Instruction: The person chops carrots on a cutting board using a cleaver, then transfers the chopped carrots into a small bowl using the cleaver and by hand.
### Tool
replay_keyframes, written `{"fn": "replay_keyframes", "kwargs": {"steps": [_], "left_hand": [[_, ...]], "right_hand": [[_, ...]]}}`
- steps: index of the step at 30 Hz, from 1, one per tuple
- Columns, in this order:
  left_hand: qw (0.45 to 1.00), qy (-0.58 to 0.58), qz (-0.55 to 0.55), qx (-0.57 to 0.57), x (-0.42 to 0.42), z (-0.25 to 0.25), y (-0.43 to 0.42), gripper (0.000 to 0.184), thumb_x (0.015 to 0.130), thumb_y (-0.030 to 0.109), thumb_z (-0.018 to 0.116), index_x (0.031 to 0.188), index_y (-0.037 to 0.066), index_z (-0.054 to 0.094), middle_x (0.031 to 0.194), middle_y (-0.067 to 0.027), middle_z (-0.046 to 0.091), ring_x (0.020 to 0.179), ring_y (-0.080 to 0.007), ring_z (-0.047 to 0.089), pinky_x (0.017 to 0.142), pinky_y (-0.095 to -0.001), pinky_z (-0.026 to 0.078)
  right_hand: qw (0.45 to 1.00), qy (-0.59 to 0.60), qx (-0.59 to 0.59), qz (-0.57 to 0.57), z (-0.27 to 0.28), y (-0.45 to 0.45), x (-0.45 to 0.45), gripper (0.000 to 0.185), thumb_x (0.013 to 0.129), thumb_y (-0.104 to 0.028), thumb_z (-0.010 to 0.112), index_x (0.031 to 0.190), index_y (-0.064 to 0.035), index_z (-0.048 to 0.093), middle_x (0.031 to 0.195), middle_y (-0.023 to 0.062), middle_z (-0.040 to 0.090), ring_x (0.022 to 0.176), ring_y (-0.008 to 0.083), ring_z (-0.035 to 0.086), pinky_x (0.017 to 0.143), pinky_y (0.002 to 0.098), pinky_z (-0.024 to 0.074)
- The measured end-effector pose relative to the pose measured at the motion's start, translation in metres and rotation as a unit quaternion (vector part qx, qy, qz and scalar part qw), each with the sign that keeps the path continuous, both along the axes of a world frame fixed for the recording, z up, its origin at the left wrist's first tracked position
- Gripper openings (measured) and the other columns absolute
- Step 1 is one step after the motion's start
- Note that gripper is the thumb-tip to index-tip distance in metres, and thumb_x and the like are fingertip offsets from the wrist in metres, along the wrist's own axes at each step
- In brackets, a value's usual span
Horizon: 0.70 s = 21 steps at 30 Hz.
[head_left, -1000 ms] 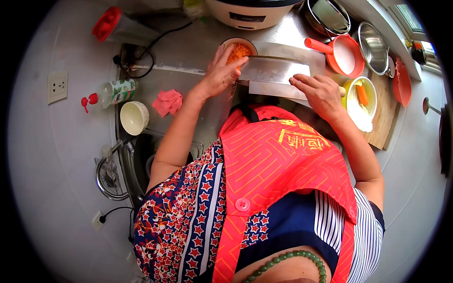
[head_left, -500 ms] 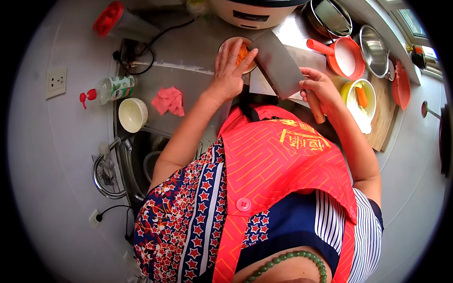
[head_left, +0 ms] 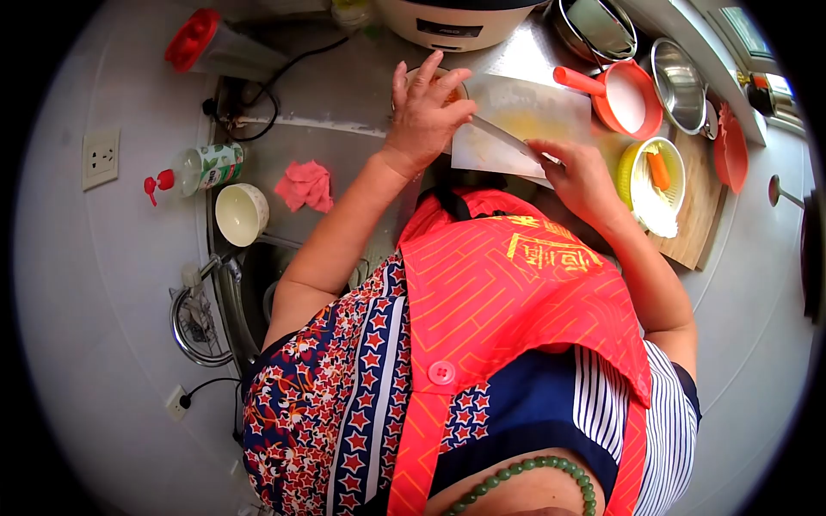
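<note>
My right hand grips a cleaver by its handle, which is mostly hidden in the fist. The blade shows nearly edge-on and points toward my left hand. With its fingers spread, the left hand hovers at a bowl that holds orange shreds. That hand covers much of the bowl, and I cannot tell whether it touches the shreds. Beneath the cleaver lies a white cutting board with yellowish stains.
A rice cooker stands behind the bowl. To the right are a red pan, a steel bowl and a yellow basket with a carrot piece. Leftward sit a pink cloth, a cream bowl and a pump bottle.
The cleaver has turned from showing its broad face to nearly edge-on, its blade lowered at the bowl's side. My left hand has shifted slightly, fingers raised and more spread.
</note>
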<state>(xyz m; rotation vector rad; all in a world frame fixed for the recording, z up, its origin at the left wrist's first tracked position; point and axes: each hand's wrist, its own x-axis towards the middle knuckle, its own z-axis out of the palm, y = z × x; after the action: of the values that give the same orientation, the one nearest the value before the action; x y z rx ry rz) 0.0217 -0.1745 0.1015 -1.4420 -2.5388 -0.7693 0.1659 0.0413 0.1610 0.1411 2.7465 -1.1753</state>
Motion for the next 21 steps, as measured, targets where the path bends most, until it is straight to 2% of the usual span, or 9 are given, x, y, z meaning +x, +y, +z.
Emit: {"fn": "replay_keyframes", "kwargs": {"steps": [2, 5, 7, 8, 9, 13, 16, 19, 21], "left_hand": [[1.0, 0.01, 0.015, -0.001, -0.009, -0.004, -0.008, 0.007, 0.083, 0.024, 0.066, 0.088, 0.019, 0.065, 0.129, 0.0001, 0.052, 0.134, -0.0292, 0.033, 0.108, -0.0577, 0.018], [0.999, 0.001, 0.043, 0.025, -0.022, -0.018, -0.021, 0.01, 0.084, 0.022, 0.063, 0.085, 0.012, 0.063, 0.119, -0.0029, 0.057, 0.126, -0.0319, 0.041, 0.105, -0.0516, 0.026], [0.995, -0.045, 0.067, 0.063, -0.027, -0.032, -0.027, 0.008, 0.083, 0.018, 0.064, 0.085, 0.011, 0.063, 0.113, -0.0041, 0.058, 0.121, -0.0331, 0.045, 0.102, -0.0513, 0.03], [0.992, -0.048, 0.078, 0.087, -0.026, -0.033, -0.027, 0.01, 0.085, 0.018, 0.062, 0.084, 0.007, 0.062, 0.107, -0.0078, 0.06, 0.113, -0.0335, 0.05, 0.096, -0.0455, 0.037], [0.989, -0.066, 0.084, 0.103, -0.025, -0.036, -0.026, 0.011, 0.085, 0.017, 0.062, 0.084, 0.006, 0.062, 0.105, -0.0082, 0.061, 0.11, -0.0329, 0.051, 0.094, -0.0443, 0.039], [0.963, -0.17, 0.135, 0.161, -0.023, -0.057, -0.024, 0.017, 0.088, 0.019, 0.059, 0.083, 0.002, 0.061, 0.094, -0.0097, 0.062, 0.096, -0.0308, 0.056, 0.084, -0.0383, 0.043], [0.918, -0.286, 0.204, 0.181, -0.02, -0.061, -0.021, 0.026, 0.092, 0.023, 0.057, 0.08, 0.0, 0.061, 0.087, -0.0095, 0.063, 0.087, -0.0266, 0.059, 0.08, -0.0347, 0.044], [0.861, -0.394, 0.252, 0.199, -0.02, -0.064, -0.021, 0.04, 0.097, 0.033, 0.052, 0.076, 0.0, 0.06, 0.085, -0.009, 0.064, 0.081, -0.0213, 0.06, 0.078, -0.0337, 0.043], [0.808, -0.473, 0.261, 0.237, -0.022, -0.069, -0.024, 0.051, 0.098, 0.043, 0.045, 0.079, -0.001, 0.062, 0.09, -0.0103, 0.065, 0.085, -0.0195, 0.059, 0.081, -0.0341, 0.043]], "right_hand": [[1.0, 0.01, -0.013, 0.002, -0.002, 0.005, 0.008, 0.031, 0.079, 0.001, 0.059, 0.109, -0.0026, 0.066, 0.092, 0.0196, 0.068, 0.072, 0.0254, 0.067, 0.067, 0.0341, 0.052], [0.98, -0.114, -0.121, -0.113, 0.003, 0.019, 0.027, 0.032, 0.08, 0.002, 0.057, 0.11, -0.0027, 0.066, 0.088, 0.0139, 0.07, 0.07, 0.0178, 0.066, 0.064, 0.0304, 0.0515], [0.934, -0.143, -0.24, -0.222, -0.02, 0.037, 0.047, 0.029, 0.086, 0.0, 0.055, 0.114, 0.0002, 0.063, 0.093, 0.0047, 0.068, 0.068, 0.0087, 0.059, 0.059, 0.0234, 0.0483], [0.896, -0.156, -0.322, -0.264, -0.035, 0.049, 0.056, 0.03, 0.087, -0.001, 0.055, 0.116, -0.0001, 0.061, 0.091, 0.0045, 0.066, 0.066, 0.0086, 0.057, 0.057, 0.0232, 0.0476], [0.848, -0.168, -0.402, -0.302, -0.049, 0.058, 0.064, 0.03, 0.088, -0.002, 0.055, 0.118, -0.0003, 0.06, 0.09, 0.0042, 0.065, 0.064, 0.0084, 0.056, 0.056, 0.023, 0.047], [0.8, -0.154, -0.453, -0.363, -0.093, 0.077, 0.081, 0.034, 0.089, -0.003, 0.055, 0.123, -0.0028, 0.056, 0.086, 0.0027, 0.061, 0.059, 0.0098, 0.053, 0.054, 0.0227, 0.047], [0.758, -0.153, -0.498, -0.393, -0.126, 0.081, 0.084, 0.036, 0.089, -0.004, 0.055, 0.125, -0.003, 0.054, 0.089, 0.0029, 0.059, 0.06, 0.0111, 0.055, 0.056, 0.0238, 0.0487], [0.766, -0.132, -0.493, -0.392, -0.157, 0.084, 0.087, 0.035, 0.09, -0.005, 0.056, 0.125, -0.0034, 0.054, 0.085, 0.0024, 0.058, 0.061, 0.0106, 0.056, 0.056, 0.0237, 0.0484], [0.806, -0.116, -0.427, -0.392, -0.172, 0.087, 0.083, 0.035, 0.09, -0.006, 0.057, 0.124, -0.002, 0.054, 0.089, 0.0029, 0.061, 0.067, 0.0128, 0.059, 0.062, 0.0256, 0.0506]]}}
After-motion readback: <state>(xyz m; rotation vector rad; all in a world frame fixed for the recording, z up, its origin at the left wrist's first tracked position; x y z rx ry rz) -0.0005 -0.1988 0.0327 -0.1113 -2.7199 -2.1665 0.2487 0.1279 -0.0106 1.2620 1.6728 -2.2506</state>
